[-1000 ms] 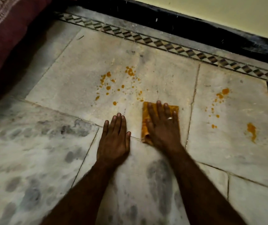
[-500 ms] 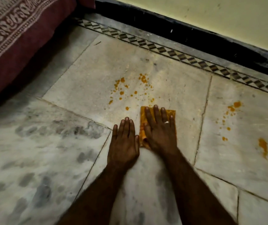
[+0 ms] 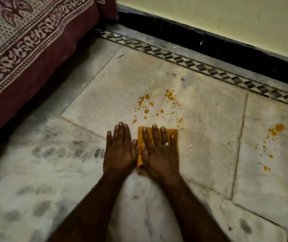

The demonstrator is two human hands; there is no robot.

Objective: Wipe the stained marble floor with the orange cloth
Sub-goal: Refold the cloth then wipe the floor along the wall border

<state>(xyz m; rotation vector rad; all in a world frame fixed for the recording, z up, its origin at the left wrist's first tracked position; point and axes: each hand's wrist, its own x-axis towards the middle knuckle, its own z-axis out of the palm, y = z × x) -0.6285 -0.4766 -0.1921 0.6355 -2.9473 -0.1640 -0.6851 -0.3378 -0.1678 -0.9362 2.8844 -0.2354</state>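
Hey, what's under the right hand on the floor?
The folded orange cloth lies flat under the right hand, with its edges showing. The marble floor beneath the cloth is covered, so any stains there cannot be seen.

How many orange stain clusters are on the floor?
2. One cluster just beyond the cloth; a second cluster on the slab to its right. More may hide under the cloth.

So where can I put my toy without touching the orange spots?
On the grey mottled slab left of the left hand, below the bed cover, or on the pale patch right of the right hand pressing the orange cloth. It is crowded where orange spots lie just beyond the cloth, and a second splatter marks the far-right slab.
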